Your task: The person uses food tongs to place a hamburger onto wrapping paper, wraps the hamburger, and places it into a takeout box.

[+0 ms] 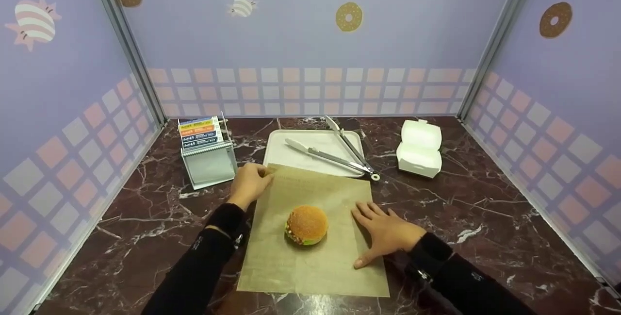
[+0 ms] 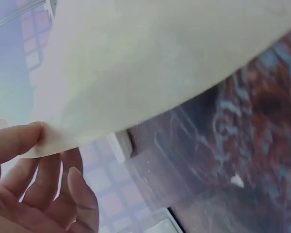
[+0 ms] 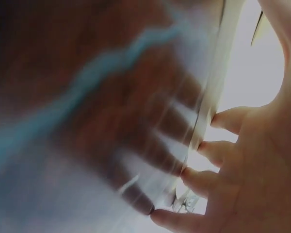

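Observation:
A sheet of brown wrapping paper (image 1: 271, 271) lies on the dark marbled table, its far edge overlapping a white tray (image 1: 276, 136). On the paper's middle sits a burger (image 1: 309, 225) with a seeded bun and a bit of green showing below. My left hand (image 1: 251, 183) pinches the far left corner of the paper; in the left wrist view the thumb and fingers grip the lifted paper edge (image 2: 150, 63) from both sides. With spread fingers, my right hand (image 1: 385, 230) rests over the paper's right edge, fingertips pressing down beside the burger.
Metal tongs (image 1: 335, 159) lie across the tray, their hinge end past its near right corner. A holder (image 1: 209, 164) with colourful boxes stands behind my left hand. At the back right is an opened white takeaway box (image 1: 419, 149). Patterned walls enclose three sides.

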`<state>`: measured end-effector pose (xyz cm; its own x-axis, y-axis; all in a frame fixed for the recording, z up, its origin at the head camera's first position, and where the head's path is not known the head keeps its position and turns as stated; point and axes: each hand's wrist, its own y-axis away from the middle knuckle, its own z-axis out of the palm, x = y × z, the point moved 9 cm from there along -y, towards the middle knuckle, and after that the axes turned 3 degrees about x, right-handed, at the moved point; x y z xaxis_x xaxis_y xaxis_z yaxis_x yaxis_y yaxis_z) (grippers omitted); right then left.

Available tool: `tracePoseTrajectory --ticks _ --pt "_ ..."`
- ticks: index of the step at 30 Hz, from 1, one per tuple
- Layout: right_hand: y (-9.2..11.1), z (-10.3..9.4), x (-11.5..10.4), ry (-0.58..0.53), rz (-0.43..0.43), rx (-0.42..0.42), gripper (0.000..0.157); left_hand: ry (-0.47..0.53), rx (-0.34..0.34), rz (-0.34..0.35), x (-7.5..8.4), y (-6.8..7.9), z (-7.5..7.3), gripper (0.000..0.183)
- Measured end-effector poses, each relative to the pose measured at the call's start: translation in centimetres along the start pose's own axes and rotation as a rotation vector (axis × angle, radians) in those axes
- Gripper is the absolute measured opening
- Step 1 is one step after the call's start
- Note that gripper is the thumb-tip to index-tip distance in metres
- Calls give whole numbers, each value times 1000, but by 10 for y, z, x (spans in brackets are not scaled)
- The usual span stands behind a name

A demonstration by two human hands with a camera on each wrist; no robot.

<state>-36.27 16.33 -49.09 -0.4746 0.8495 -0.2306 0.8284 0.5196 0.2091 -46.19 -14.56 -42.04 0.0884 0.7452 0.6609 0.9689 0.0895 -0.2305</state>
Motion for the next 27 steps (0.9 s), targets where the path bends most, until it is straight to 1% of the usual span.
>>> tracePoseTrajectory --ticks 4,9,13,16,20,22,24,27 --pt "-5 -1 0 1 16 -7 135 9 28 8 4 2 -6 16" --pt "-13 -3 -2 10 18 -8 135 11 97 44 9 4 -12 11" --pt "-20 -5 -3 11 27 -10 135 9 130 110 20 9 -13 7" --pt "-26 -7 -3 13 36 -10 135 -17 143 174 31 14 -12 6" --pt "-32 -8 -3 12 36 -16 135 -53 170 248 45 23 -10 3" --pt "-34 -8 -4 14 32 -23 134 -56 180 275 51 28 -8 2" --pt "-35 -8 -5 18 27 -27 134 -54 178 300 56 34 -5 2" --pt "-36 -9 -5 16 27 -27 134 -56 156 342 64 42 4 8"
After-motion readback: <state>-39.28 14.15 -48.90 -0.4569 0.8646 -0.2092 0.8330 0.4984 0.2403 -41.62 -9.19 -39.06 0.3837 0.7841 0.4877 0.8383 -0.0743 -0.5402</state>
